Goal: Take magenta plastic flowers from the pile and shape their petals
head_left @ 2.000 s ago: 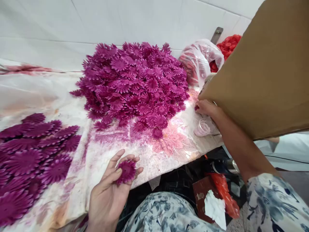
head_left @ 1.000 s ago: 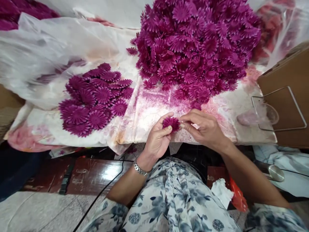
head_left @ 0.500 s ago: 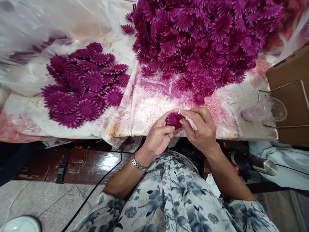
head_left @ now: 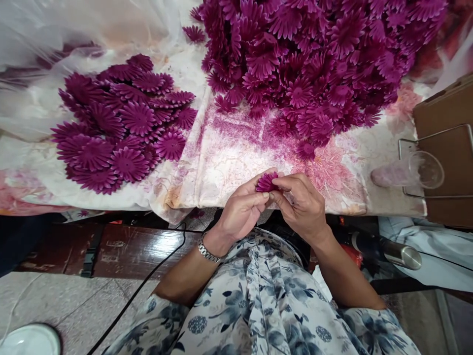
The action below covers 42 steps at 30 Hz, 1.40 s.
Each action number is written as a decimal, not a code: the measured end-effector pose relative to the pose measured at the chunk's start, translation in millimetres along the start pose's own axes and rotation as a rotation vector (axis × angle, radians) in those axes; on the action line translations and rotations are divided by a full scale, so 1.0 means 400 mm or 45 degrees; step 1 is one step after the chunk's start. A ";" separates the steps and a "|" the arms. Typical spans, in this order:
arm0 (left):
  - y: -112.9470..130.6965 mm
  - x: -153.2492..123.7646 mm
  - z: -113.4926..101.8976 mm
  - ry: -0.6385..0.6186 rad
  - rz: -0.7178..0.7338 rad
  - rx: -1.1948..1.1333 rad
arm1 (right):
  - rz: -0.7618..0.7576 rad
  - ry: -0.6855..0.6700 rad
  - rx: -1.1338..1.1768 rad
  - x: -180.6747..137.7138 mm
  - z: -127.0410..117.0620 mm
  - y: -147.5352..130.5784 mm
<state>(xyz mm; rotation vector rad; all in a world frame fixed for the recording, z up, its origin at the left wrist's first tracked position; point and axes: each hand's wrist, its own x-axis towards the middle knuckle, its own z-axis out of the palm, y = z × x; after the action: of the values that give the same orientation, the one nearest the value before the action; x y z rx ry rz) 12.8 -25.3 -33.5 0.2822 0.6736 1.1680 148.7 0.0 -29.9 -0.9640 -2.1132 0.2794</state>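
Note:
Just above the table's front edge, a small purple artificial flower [head_left: 266, 182] is pinched between my two hands. My left hand [head_left: 242, 209], with a metal watch on its wrist, grips it from the left with thumb and fingers. From the right, the thumb and forefinger of my right hand [head_left: 301, 204] close on its other side. Part of the flower is hidden behind my fingers. A large heap of loose purple flower pieces [head_left: 299, 91] lies beyond my hands. To the left is a smaller pile of flattened, layered purple flowers [head_left: 129, 165].
A floral tablecloth [head_left: 221, 182] dusted with purple covers the table. A clear plastic cup [head_left: 426, 170] lies tipped at the right, by a wire frame and a cardboard box [head_left: 443, 113]. Plastic sheeting [head_left: 92, 24] covers the back left. A dark bottle [head_left: 388, 250] is below the table edge.
The flower now appears narrower and tilted between my fingers. My right hand has shifted slightly left and down, its thumb and forefinger closer together. The view has moved slightly.

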 end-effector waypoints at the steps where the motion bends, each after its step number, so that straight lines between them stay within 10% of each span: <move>1: -0.001 0.000 0.001 -0.013 0.011 -0.003 | -0.004 0.025 0.027 0.000 0.002 0.000; 17: 0.000 0.000 -0.011 0.040 0.025 0.033 | 0.304 -0.044 0.361 0.004 -0.002 -0.003; 31: 0.005 -0.006 0.014 0.237 0.275 0.265 | 0.042 -0.019 0.159 0.015 0.012 0.002; 42: 0.027 0.000 0.013 0.313 0.308 0.146 | 0.276 0.006 0.239 0.034 0.006 0.006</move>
<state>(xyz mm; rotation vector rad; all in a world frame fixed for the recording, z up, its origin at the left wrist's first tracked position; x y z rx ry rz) 7.9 -20.5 -23.6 0.3259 0.9434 1.4115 142.8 11.7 -24.9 -1.0795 -1.9391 0.5738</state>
